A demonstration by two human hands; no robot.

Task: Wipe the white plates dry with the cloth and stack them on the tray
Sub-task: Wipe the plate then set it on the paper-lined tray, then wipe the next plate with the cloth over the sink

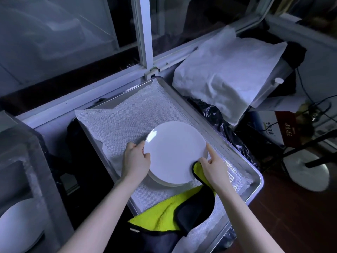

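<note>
White plate (176, 152), top of the stack (165, 182) on the lined tray (256, 187). We note the left hand (135, 159) in a closed grip on its left rim. The right hand (213, 167) clutches the yellow cloth (164, 214), forefinger touching the right rim. The cloth trails over the tray's near edge. A black plastic bag (213, 114) lies just beside the tray, and another plate (18, 225) sits far left.

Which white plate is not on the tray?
The lone white plate at the lower left, lying in a grey bin left of the tray. The other plates are stacked on the tray.
</note>
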